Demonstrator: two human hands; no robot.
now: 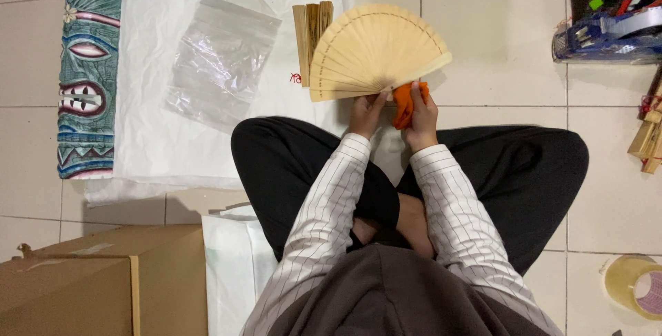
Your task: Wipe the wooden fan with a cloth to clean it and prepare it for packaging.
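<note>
Head view: pale wooden slatted folding fan [372, 50] spread open over the white sheet [152, 136], pivot toward the person. Left hand [365, 112] pinches its base; right hand [422, 112], beside it, grips an orange tassel [403, 105].

head camera, looking straight down, close

Matt pale wooden fan [369, 50], seemingly unvarnished
</note>
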